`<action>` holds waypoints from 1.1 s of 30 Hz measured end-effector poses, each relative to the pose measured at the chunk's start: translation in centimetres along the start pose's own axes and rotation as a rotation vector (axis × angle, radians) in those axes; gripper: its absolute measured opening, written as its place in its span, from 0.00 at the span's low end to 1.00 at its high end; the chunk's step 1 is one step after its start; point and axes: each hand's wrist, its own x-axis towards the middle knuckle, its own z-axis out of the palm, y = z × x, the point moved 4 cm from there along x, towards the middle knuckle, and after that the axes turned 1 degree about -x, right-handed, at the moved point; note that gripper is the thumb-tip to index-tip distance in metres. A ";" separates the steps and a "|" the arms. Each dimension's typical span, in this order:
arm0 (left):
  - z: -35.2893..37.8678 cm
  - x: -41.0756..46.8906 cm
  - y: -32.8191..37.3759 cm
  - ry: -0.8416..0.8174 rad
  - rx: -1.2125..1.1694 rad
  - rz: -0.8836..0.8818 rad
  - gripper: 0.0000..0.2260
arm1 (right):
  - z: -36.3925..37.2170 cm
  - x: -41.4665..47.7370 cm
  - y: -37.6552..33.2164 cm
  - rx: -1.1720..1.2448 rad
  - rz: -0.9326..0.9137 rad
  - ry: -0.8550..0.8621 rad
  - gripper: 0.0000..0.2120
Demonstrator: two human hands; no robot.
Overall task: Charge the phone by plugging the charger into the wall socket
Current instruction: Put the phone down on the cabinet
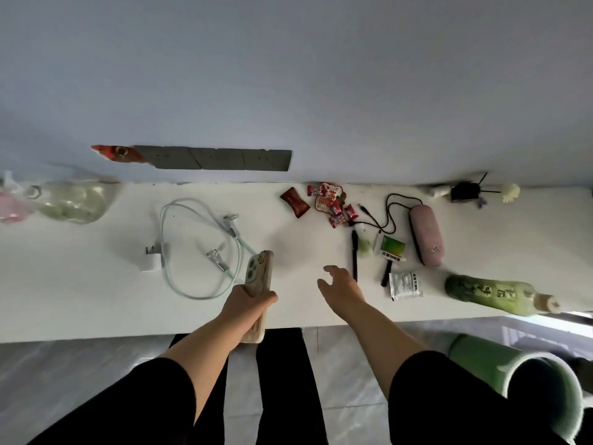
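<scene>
My left hand [248, 303] grips a phone [258, 273] in a cream case, held on edge above the white table [96, 300], camera end pointing away from me. Just left of it lies a white charger plug [150, 259] with its prongs up. A pale green cable [199, 245] with several metal connector ends loops beside the plug. My right hand [338, 284] hovers over the table to the right of the phone, fingers spread, holding nothing. A grey strip [221, 159] is fixed on the wall above the table; I cannot tell whether it has sockets.
Red candy wrappers [327, 200], a black pen [354, 252], a pink case [426, 234] with a black cord, a white sachet [405, 285] and a green bottle [494, 292] lying on its side crowd the right. Plastic bags [70, 200] sit far left. A green bin [526, 380] stands on the floor.
</scene>
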 end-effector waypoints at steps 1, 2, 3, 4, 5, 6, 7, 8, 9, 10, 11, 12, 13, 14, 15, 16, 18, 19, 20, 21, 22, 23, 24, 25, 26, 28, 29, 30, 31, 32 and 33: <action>0.6 1.3 0.3 0.035 -0.006 0.012 0.12 | 0.8 1.1 0.2 -0.090 -0.031 0.006 0.30; 1.3 2.5 0.5 0.072 -0.005 0.022 0.13 | 1.5 2.1 0.3 -0.172 -0.059 0.011 0.36; 2.0 3.6 0.8 0.109 0.012 0.029 0.15 | 2.3 3.2 0.5 -0.240 -0.080 0.021 0.41; 2.8 4.7 1.0 0.142 0.040 0.034 0.19 | 3.2 4.1 0.8 -0.287 -0.092 0.034 0.45; 3.6 5.7 1.2 0.174 0.071 0.035 0.23 | 4.0 4.9 1.1 -0.310 -0.095 0.048 0.48; 4.3 6.7 1.4 0.208 0.102 0.033 0.27 | 4.9 5.5 1.5 -0.317 -0.094 0.064 0.51; 5.1 7.5 1.5 0.244 0.129 0.040 0.29 | 5.8 6.1 1.9 -0.319 -0.094 0.077 0.55; 5.7 8.1 1.6 0.280 0.155 0.054 0.30 | 6.5 6.6 2.2 -0.320 -0.094 0.077 0.58; 6.4 8.6 1.8 0.316 0.181 0.076 0.30 | 7.2 7.0 2.5 -0.317 -0.093 0.064 0.62; 7.0 9.1 2.1 0.356 0.210 0.105 0.31 | 7.6 7.5 2.7 -0.312 -0.087 0.044 0.65; 7.4 9.6 2.4 0.400 0.239 0.139 0.32 | 7.9 7.9 2.8 -0.309 -0.077 0.025 0.68; 7.8 10.0 2.7 0.444 0.263 0.170 0.34 | 8.1 8.2 2.9 -0.309 -0.069 0.009 0.69; 8.0 10.4 3.1 0.483 0.288 0.198 0.35 | 8.1 8.5 2.8 -0.312 -0.065 -0.007 0.70; 8.2 10.8 3.4 0.513 0.316 0.221 0.36 | 8.1 8.6 2.8 -0.316 -0.064 -0.024 0.71; 8.4 11.1 3.6 0.538 0.347 0.241 0.37 | 8.2 8.6 2.8 -0.318 -0.069 -0.039 0.72; 8.6 11.3 3.7 0.563 0.374 0.258 0.38 | 8.2 8.6 2.8 -0.320 -0.075 -0.050 0.73; 8.9 11.5 4.1 0.624 0.413 0.273 0.39 | 8.2 8.3 2.9 -0.326 -0.077 -0.060 0.74; 9.1 11.6 4.2 0.657 0.420 0.270 0.39 | 8.2 8.3 2.8 -0.325 -0.077 -0.062 0.74; 9.2 11.7 4.3 0.685 0.420 0.265 0.39 | 8.1 8.2 2.8 -0.321 -0.080 -0.063 0.73; 9.3 11.9 4.4 0.706 0.416 0.258 0.39 | 8.1 8.1 2.7 -0.314 -0.085 -0.064 0.73; 9.5 12.1 4.4 0.719 0.410 0.250 0.40 | 8.1 8.0 2.7 -0.308 -0.092 -0.064 0.72; 9.6 12.2 4.3 0.728 0.403 0.247 0.40 | 8.0 8.0 2.7 -0.303 -0.096 -0.063 0.72; 9.8 12.4 4.3 0.735 0.396 0.253 0.40 | 8.0 7.9 2.7 -0.302 -0.097 -0.058 0.71; 10.0 12.5 4.2 0.746 0.391 0.266 0.40 | 7.9 7.9 2.7 -0.304 -0.098 -0.050 0.70; 10.1 12.5 4.1 0.758 0.388 0.278 0.40 | 7.9 7.9 2.7 -0.305 -0.100 -0.044 0.70; 10.4 12.4 3.8 0.776 0.381 0.298 0.40 | 7.8 7.8 2.6 -0.298 -0.101 -0.031 0.70; 10.5 12.5 3.7 0.783 0.378 0.308 0.40 | 7.8 7.7 2.6 -0.296 -0.100 -0.023 0.70; 10.6 12.5 3.5 0.789 0.379 0.320 0.41 | 7.8 7.7 2.6 -0.298 -0.098 -0.017 0.70; 10.6 12.4 3.3 0.797 0.384 0.332 0.41 | 7.8 7.7 2.6 -0.301 -0.098 -0.015 0.70; 10.6 12.5 3.1 0.808 0.391 0.346 0.41 | 7.8 7.7 2.6 -0.302 -0.103 -0.017 0.70; 10.6 12.6 3.0 0.818 0.403 0.359 0.42 | 7.9 7.7 2.6 -0.300 -0.106 -0.017 0.70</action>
